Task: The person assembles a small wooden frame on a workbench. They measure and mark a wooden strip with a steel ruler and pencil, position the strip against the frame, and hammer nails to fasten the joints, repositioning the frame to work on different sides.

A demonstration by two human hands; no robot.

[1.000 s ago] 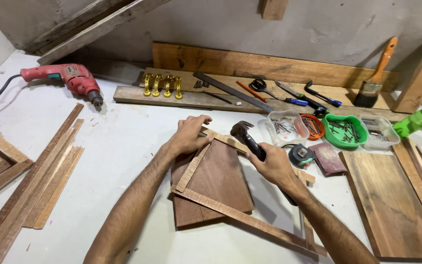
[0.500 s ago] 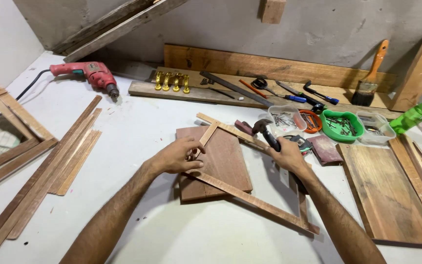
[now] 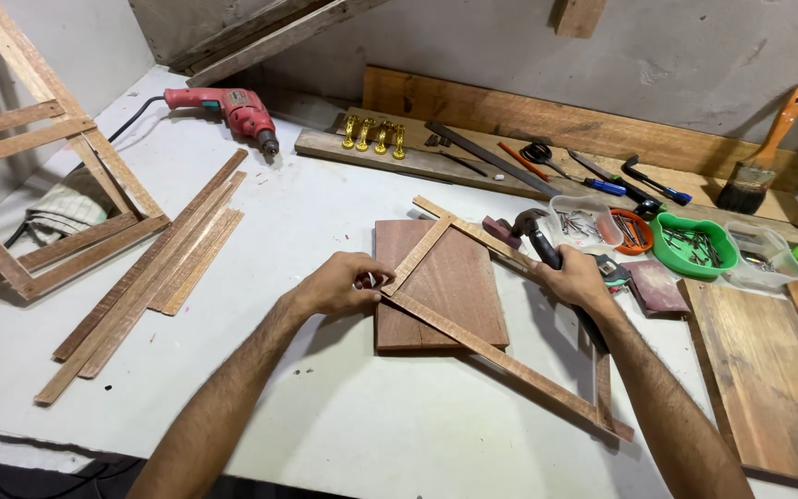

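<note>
Wooden slat frame (image 3: 501, 346), made of thin strips joined at angles, lies on the white table (image 3: 325, 222), partly resting over a reddish-brown board (image 3: 445, 277) near the table's middle. One long strip runs diagonally from the board's left edge down to the right; a shorter strip crosses the board's upper left corner; another runs along the top right. Largest items first: table; open slat frame (image 3: 20, 185) standing off the table's left edge; wide plank (image 3: 759, 370) lying at far right; long plank (image 3: 547, 120) against the back wall. Bundle of loose strips (image 3: 150, 268) lies left of the board, well apart from it. Red electric drill (image 3: 228, 106) lies at the back left, cord trailing off. Paintbrush (image 3: 764, 152) leans at the back right. Green tray (image 3: 690, 245) and clear container (image 3: 584, 220) of nails sit just right of the frame's top. Four brass fittings (image 3: 374, 137) stand in a row on a back plank. Left hand (image 3: 339, 285): fingers pinched together at the frame's left joint, apparently on a small nail; the nail itself is too small to confirm. Right hand (image 3: 579, 277): fingers wrapped round the black handle of a hammer (image 3: 536, 236), head pointing toward the back, just above the frame's upper strip.
</note>
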